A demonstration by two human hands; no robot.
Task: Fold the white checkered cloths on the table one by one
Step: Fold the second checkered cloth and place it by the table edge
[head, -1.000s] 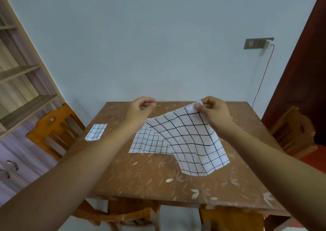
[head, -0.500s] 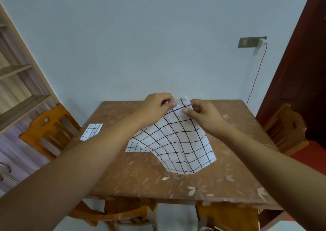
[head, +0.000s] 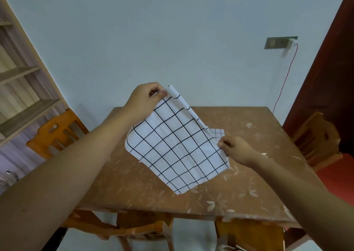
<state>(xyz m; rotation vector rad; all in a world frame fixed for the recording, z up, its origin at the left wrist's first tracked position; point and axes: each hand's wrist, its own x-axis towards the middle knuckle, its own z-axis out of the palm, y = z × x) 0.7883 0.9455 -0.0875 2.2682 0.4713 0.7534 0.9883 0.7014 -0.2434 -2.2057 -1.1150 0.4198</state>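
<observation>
A white cloth with a large black grid (head: 176, 147) hangs doubled over above the brown table (head: 134, 185). My left hand (head: 145, 101) pinches its two top corners together, raised over the far edge of the table. My right hand (head: 235, 151) grips the cloth's right edge lower down, near the table top. The cloth's bottom edge hangs just over the table. A second cloth with a finer grid (head: 217, 132) lies flat on the table behind it, mostly hidden.
Orange wooden chairs stand at the left (head: 55, 133), at the right (head: 316, 141) and tucked under the near edge (head: 134, 229). A shelf unit (head: 21, 89) fills the left wall. A red cable (head: 285, 78) hangs from a wall socket.
Both top corners have passed into my left hand, which has lifted the cloth off the table. My right hand has slid down the right edge. The camera has shifted; the small folded cloth at left is out of sight.
</observation>
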